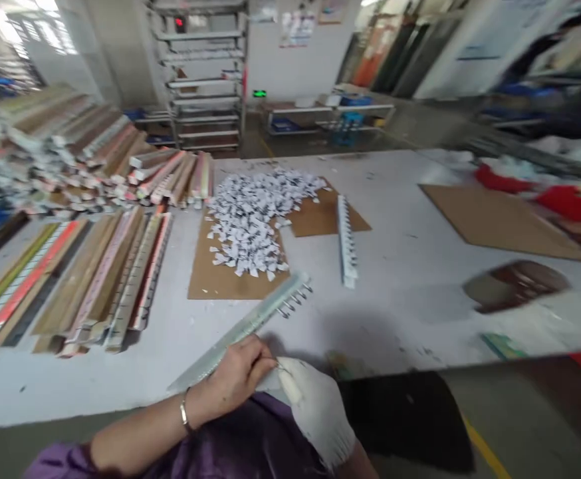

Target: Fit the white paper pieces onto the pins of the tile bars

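Note:
My left hand, bare with a bracelet at the wrist, has its fingers closed in a pinch near the table's front edge. My right hand wears a white knitted glove and is closed too, its fingertips meeting those of the left. Something small and thin sits between them, too blurred to name. A long pale green-grey strip lies slantwise just beyond my left hand, with several metal hooks along its far end. Whether the left hand touches this strip, I cannot tell. Farther off lies a shorter pale strip with a toothed edge.
Many small white folded pieces are heaped on brown cardboard. Long narrow strips lie in rows at left, with a tall stack behind. At right are another cardboard sheet and a brown-red object.

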### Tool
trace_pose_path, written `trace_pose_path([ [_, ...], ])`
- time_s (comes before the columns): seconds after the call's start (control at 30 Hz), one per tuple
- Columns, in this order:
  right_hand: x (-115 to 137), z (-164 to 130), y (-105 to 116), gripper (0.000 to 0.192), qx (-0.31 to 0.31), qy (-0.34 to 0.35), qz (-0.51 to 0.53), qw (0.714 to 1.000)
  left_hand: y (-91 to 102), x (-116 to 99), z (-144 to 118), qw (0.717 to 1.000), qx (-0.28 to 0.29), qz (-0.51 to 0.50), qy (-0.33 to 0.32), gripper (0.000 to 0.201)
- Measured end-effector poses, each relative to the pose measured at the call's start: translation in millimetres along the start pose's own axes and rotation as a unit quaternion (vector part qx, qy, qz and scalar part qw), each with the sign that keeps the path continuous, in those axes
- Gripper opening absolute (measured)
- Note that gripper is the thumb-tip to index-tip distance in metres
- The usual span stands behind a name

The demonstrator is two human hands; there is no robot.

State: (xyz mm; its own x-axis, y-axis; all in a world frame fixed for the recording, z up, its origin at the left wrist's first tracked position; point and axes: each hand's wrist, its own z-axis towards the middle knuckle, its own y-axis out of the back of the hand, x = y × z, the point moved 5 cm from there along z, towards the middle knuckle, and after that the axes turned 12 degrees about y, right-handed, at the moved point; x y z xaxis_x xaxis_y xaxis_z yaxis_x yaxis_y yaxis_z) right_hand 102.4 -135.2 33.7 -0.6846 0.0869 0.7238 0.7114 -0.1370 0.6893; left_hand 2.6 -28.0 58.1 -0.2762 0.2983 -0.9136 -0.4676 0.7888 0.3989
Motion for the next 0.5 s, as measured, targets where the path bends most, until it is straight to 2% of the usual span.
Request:
trace_pose_path([
  [0.1,-10,-18,5,0.025,-0.051,-0.021,-0.019,0.998,-1.7,5,5,0.998,0.053,-0.019,0.039,0.025],
  [0.2,-8,-18,11,0.028,-0.071,0.018,-0.023,0.997,-6.4,12,6,0.984,0.113,-0.087,0.106,0.031],
  [0.3,-2,-16,20,0.027,-0.069,0.039,0.000,0.997,-8.5,13,6,0.966,0.163,-0.149,0.132,0.035],
  [0.37,2,-14,24,0.026,-0.029,0.018,0.061,0.998,-13.3,12,5,0.938,0.227,-0.217,0.149,0.037],
  [0.43,6,-13,25,0.025,0.050,-0.016,0.159,0.986,-22.1,10,1,0.883,0.310,-0.306,0.174,0.040],
  [0.47,7,-13,25,0.025,0.080,-0.030,0.198,0.976,-25.8,9,0,0.858,0.332,-0.346,0.187,0.044],
  [0.5,8,-12,26,0.026,0.093,-0.039,0.222,0.970,-28.0,9,0,0.844,0.329,-0.376,0.196,0.047],
])
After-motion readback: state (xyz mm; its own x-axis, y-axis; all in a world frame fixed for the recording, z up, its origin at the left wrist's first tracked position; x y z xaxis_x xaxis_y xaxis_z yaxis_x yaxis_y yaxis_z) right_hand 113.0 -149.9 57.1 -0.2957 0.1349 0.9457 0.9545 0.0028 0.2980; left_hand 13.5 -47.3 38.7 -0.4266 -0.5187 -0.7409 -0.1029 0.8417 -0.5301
